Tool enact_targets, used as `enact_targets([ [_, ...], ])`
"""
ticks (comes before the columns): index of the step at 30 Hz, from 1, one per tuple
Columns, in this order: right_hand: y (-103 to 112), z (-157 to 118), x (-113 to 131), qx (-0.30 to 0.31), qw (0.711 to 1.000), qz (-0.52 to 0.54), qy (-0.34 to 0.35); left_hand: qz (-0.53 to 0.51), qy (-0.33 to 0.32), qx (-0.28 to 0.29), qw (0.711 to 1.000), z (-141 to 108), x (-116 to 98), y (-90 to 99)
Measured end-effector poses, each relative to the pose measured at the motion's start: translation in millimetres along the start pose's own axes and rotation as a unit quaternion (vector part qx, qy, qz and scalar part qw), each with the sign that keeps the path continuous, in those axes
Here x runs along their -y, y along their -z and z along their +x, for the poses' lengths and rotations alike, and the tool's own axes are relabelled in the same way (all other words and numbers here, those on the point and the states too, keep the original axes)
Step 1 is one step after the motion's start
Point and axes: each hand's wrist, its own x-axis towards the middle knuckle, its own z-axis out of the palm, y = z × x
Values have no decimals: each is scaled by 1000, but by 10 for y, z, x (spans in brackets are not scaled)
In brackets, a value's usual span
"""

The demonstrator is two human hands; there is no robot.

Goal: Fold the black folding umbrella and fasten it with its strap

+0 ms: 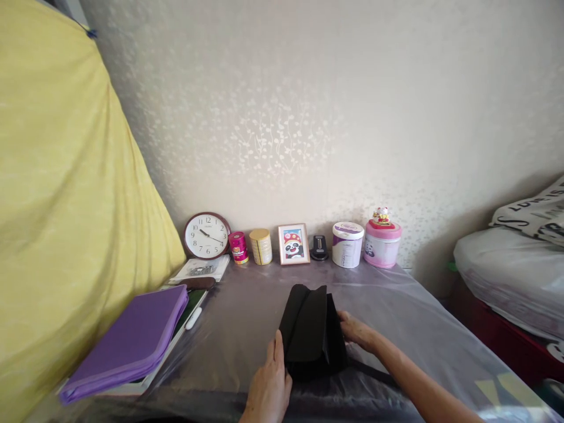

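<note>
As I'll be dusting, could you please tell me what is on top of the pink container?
A cat figurine stands on a red base; the patch of pink lid underneath is covered.

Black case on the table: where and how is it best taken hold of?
Probably grip the black case by its opposite sides, left hand from the left, right hand from the right, where both touch it. It looks boxy, and the right edge of its top flap stands apart from the body, so pulling the flap might lift only that.
</note>
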Motion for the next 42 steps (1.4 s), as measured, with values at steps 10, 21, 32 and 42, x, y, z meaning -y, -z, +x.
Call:
enact_targets([
  [10, 175, -109, 226, -97, 993, 3, -70, 132, 19, 20, 991, -26, -218, 56],
  [21, -47, -38, 233, -140, 990, -35, -6, 122, -3, 18, 992, -21, -191, 33],
  [32, -394, 124, 727, -116, 985, 121, 39, 108, -11, 7, 994, 3, -150, 22],
  [42, -830, 558, 679, -101, 987, 123, 23, 79, -14, 38, 996, 3, -95, 51],
])
